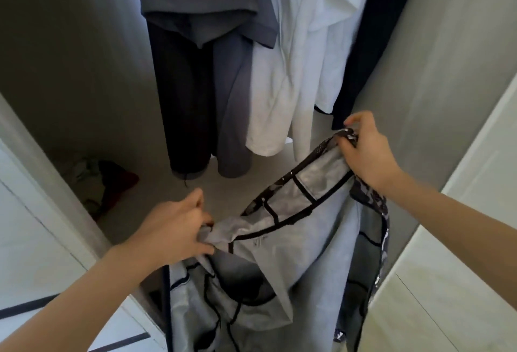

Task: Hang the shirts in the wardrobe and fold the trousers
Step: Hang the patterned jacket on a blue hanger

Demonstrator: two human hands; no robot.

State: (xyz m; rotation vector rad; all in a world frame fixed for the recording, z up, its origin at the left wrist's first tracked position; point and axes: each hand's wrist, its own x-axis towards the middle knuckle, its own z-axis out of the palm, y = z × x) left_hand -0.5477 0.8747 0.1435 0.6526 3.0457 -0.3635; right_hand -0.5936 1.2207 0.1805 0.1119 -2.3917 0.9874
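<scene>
here the grey garment [293, 242] hangs stretched between left hand [173, 228] and right hand [366, 150].

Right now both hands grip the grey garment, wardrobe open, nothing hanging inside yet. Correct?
Wrong on one point: clothes already hang inside the wardrobe, among them a dark garment and a pale shirt. The rest stands: the left hand and right hand both grip the grey garment at the open wardrobe. The head view shows it.

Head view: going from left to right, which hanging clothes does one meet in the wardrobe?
black garment → grey-blue garment → pale shirts → navy garment
</scene>
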